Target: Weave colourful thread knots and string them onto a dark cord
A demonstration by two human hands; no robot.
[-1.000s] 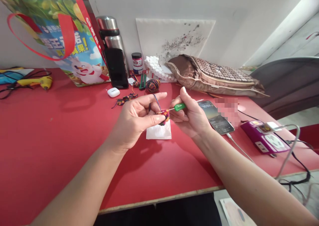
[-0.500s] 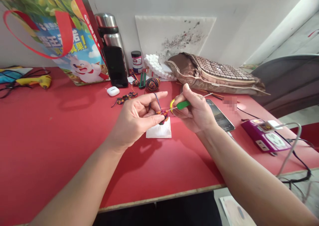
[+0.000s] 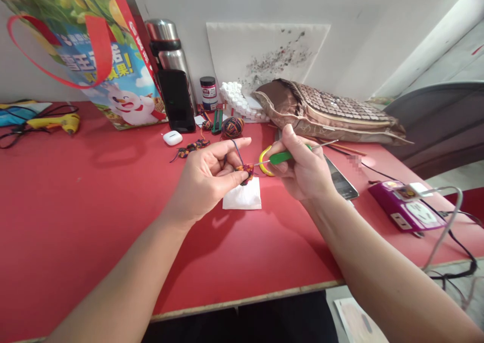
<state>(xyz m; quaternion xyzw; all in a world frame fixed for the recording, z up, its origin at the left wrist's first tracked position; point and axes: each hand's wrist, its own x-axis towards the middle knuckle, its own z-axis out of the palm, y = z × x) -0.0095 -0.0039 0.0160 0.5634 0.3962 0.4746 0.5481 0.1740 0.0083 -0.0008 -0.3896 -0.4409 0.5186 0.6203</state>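
Observation:
My left hand (image 3: 207,177) pinches a small multicoloured crochet piece (image 3: 245,171) between thumb and fingers, with a strand of yarn looped over the outstretched index finger. My right hand (image 3: 302,170) grips a green-handled crochet hook (image 3: 287,156) whose metal tip points into the piece. A yellow ring-shaped object (image 3: 263,160) shows by the right hand's fingers. Both hands hover over a red table (image 3: 94,207), just above a white folded paper (image 3: 242,198). The yarn runs back to a multicoloured yarn ball (image 3: 232,126).
A smartphone (image 3: 340,180) lies under my right wrist. A purple power strip (image 3: 406,212) with cables sits at the right. Behind stand a printed bag (image 3: 83,55), a steel flask (image 3: 166,50), a black phone (image 3: 176,101), an earbud case (image 3: 172,137) and a brown cushion (image 3: 328,113).
My right hand has drawn the hook slightly right and up, away from the piece, and the yellow ring has come into sight. The left hand keeps its hold.

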